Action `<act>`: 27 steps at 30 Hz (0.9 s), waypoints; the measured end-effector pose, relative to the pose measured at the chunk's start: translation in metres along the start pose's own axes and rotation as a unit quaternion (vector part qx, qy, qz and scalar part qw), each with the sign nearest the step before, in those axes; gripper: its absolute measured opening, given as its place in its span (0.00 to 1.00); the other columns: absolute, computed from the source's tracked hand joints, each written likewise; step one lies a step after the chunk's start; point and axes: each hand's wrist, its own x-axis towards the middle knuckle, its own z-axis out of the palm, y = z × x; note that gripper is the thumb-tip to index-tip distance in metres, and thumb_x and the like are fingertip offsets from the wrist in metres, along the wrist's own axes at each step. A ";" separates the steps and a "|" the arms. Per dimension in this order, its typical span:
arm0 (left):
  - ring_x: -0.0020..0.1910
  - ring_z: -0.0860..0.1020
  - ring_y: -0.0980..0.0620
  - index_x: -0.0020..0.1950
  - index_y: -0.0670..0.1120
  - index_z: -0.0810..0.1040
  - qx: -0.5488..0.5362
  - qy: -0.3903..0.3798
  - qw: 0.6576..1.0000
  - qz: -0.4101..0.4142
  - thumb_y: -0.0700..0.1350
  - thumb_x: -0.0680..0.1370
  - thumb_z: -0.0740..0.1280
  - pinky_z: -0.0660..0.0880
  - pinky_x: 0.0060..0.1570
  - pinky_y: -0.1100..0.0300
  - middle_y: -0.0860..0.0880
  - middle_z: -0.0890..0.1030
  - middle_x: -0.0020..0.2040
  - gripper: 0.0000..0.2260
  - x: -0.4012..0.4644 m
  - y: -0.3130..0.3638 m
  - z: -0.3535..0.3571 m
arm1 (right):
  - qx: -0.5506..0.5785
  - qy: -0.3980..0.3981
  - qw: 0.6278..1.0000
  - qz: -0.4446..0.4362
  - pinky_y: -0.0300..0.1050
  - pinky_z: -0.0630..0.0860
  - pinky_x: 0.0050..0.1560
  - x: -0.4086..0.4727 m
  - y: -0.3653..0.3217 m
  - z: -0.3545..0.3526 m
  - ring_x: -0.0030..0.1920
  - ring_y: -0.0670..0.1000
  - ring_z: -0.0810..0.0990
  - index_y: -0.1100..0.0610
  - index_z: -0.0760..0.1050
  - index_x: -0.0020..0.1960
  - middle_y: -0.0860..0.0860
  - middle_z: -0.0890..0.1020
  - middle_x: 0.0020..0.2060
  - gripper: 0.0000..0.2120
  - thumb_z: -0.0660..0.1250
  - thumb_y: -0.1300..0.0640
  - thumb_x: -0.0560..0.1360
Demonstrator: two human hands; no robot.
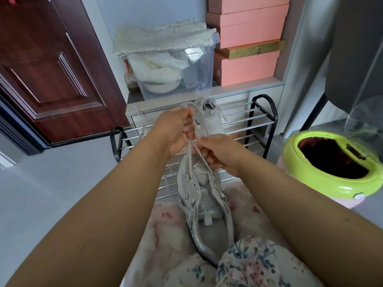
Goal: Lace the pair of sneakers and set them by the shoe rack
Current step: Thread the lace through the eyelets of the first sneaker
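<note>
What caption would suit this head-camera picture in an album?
Both hands, left and right, pull laces on a sneaker before the shoe rack.

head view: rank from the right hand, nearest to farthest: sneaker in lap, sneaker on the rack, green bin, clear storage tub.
From the right hand:
1. Sneaker in lap, just below it, laces in the fingers.
2. Sneaker on the rack, behind the hands.
3. Green bin, off to the right.
4. Clear storage tub, on the shelf, upper left.
</note>
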 end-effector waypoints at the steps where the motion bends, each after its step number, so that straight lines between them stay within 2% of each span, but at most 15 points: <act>1: 0.19 0.59 0.58 0.37 0.43 0.69 0.012 -0.004 1.000 -0.009 0.39 0.83 0.53 0.59 0.22 0.67 0.53 0.62 0.20 0.14 0.000 0.001 0.000 | -0.043 0.068 0.996 -0.035 0.39 0.62 0.26 0.002 0.000 -0.002 0.27 0.47 0.65 0.56 0.72 0.40 0.50 0.70 0.30 0.11 0.64 0.50 0.77; 3: 0.18 0.58 0.58 0.36 0.43 0.69 0.052 -0.018 0.998 -0.022 0.39 0.82 0.54 0.57 0.21 0.69 0.53 0.61 0.20 0.15 0.001 0.005 -0.001 | -0.072 0.173 0.973 -0.136 0.41 0.65 0.33 0.006 -0.005 -0.009 0.30 0.46 0.66 0.52 0.68 0.41 0.48 0.69 0.32 0.09 0.68 0.54 0.74; 4: 0.18 0.58 0.58 0.36 0.43 0.69 0.080 -0.024 0.996 -0.024 0.38 0.82 0.53 0.56 0.21 0.69 0.53 0.61 0.21 0.15 0.002 0.009 -0.001 | -0.055 0.176 0.966 -0.180 0.41 0.65 0.33 0.006 -0.010 -0.011 0.30 0.46 0.66 0.51 0.69 0.44 0.47 0.68 0.33 0.07 0.68 0.56 0.75; 5: 0.18 0.58 0.58 0.35 0.43 0.69 0.106 -0.027 0.994 -0.025 0.38 0.81 0.53 0.55 0.21 0.69 0.53 0.61 0.21 0.15 0.003 0.015 -0.001 | -0.036 0.154 0.965 -0.207 0.40 0.66 0.31 0.006 -0.016 -0.011 0.30 0.46 0.66 0.51 0.70 0.50 0.48 0.68 0.35 0.07 0.67 0.57 0.76; 7: 0.18 0.57 0.58 0.35 0.44 0.69 0.141 -0.032 0.989 -0.032 0.38 0.81 0.54 0.55 0.21 0.69 0.53 0.60 0.21 0.15 0.004 0.027 0.004 | -0.030 0.097 0.972 -0.212 0.38 0.65 0.29 0.008 -0.029 -0.009 0.30 0.46 0.66 0.50 0.68 0.63 0.49 0.67 0.37 0.14 0.62 0.55 0.78; 9: 0.18 0.57 0.58 0.35 0.44 0.68 0.169 -0.033 0.984 -0.042 0.37 0.80 0.55 0.54 0.20 0.69 0.53 0.60 0.21 0.14 0.005 0.032 0.010 | -0.032 0.050 0.974 -0.220 0.40 0.64 0.30 0.012 -0.039 -0.007 0.31 0.47 0.65 0.47 0.63 0.70 0.49 0.67 0.38 0.18 0.57 0.52 0.81; 11: 0.18 0.56 0.58 0.34 0.45 0.67 0.185 -0.035 0.981 -0.045 0.37 0.80 0.55 0.54 0.19 0.70 0.53 0.59 0.21 0.14 0.006 0.036 0.016 | -0.019 0.019 0.972 -0.233 0.39 0.62 0.32 0.016 -0.046 -0.004 0.32 0.46 0.64 0.45 0.67 0.65 0.48 0.68 0.37 0.14 0.52 0.47 0.82; 12: 0.18 0.56 0.59 0.34 0.46 0.66 0.183 -0.038 0.981 -0.045 0.37 0.80 0.55 0.54 0.19 0.71 0.53 0.59 0.21 0.14 0.007 0.040 0.017 | -0.019 0.019 0.974 -0.223 0.38 0.61 0.33 0.019 -0.048 -0.003 0.32 0.45 0.64 0.45 0.71 0.57 0.48 0.67 0.36 0.13 0.50 0.44 0.81; 14: 0.18 0.56 0.59 0.34 0.46 0.66 0.168 -0.052 0.983 -0.045 0.37 0.80 0.55 0.54 0.18 0.71 0.54 0.59 0.21 0.14 0.011 0.054 0.017 | -0.022 0.042 0.982 -0.184 0.39 0.61 0.36 0.026 -0.049 0.001 0.32 0.45 0.64 0.48 0.69 0.44 0.47 0.67 0.35 0.18 0.48 0.39 0.80; 17: 0.18 0.56 0.59 0.34 0.45 0.66 0.157 -0.063 0.984 -0.052 0.39 0.81 0.54 0.55 0.17 0.71 0.53 0.60 0.21 0.15 0.014 0.064 0.015 | 0.028 0.021 0.986 -0.162 0.43 0.66 0.43 0.036 -0.043 0.009 0.39 0.47 0.69 0.52 0.76 0.48 0.50 0.74 0.40 0.26 0.47 0.35 0.78; 19: 0.17 0.56 0.59 0.35 0.44 0.67 0.149 -0.047 0.986 -0.054 0.40 0.82 0.53 0.55 0.17 0.70 0.52 0.60 0.22 0.15 0.014 0.056 0.014 | 0.063 -0.001 0.989 -0.134 0.45 0.69 0.45 0.037 -0.036 0.009 0.42 0.49 0.75 0.61 0.77 0.54 0.54 0.79 0.44 0.33 0.46 0.36 0.79; 21: 0.18 0.57 0.58 0.34 0.43 0.67 0.151 0.009 0.988 -0.029 0.40 0.82 0.53 0.56 0.18 0.69 0.51 0.60 0.25 0.16 0.017 0.043 0.011 | 0.103 -0.015 0.989 -0.109 0.44 0.73 0.45 0.036 -0.023 0.006 0.36 0.50 0.78 0.65 0.75 0.46 0.55 0.80 0.35 0.27 0.49 0.44 0.82; 22: 0.19 0.58 0.57 0.34 0.43 0.68 0.147 0.052 0.988 -0.007 0.38 0.81 0.54 0.57 0.18 0.68 0.50 0.60 0.26 0.15 0.020 0.038 0.009 | 0.082 -0.013 0.991 -0.107 0.42 0.74 0.43 0.034 -0.018 0.005 0.32 0.49 0.78 0.62 0.73 0.43 0.55 0.79 0.31 0.21 0.51 0.49 0.82; 24: 0.18 0.60 0.56 0.33 0.42 0.68 0.082 0.152 0.984 0.037 0.34 0.79 0.54 0.61 0.20 0.66 0.48 0.62 0.27 0.15 0.029 0.032 -0.001 | -0.064 0.007 0.991 -0.121 0.34 0.72 0.34 0.025 -0.010 0.003 0.28 0.46 0.74 0.59 0.72 0.43 0.54 0.77 0.30 0.13 0.53 0.56 0.81; 27: 0.17 0.64 0.55 0.34 0.42 0.68 -0.191 0.225 0.950 0.097 0.32 0.79 0.53 0.69 0.23 0.62 0.48 0.65 0.23 0.15 0.038 0.037 -0.021 | -0.307 0.057 0.934 -0.173 0.41 0.68 0.34 0.017 0.000 -0.008 0.34 0.48 0.73 0.53 0.72 0.43 0.49 0.76 0.32 0.11 0.55 0.55 0.81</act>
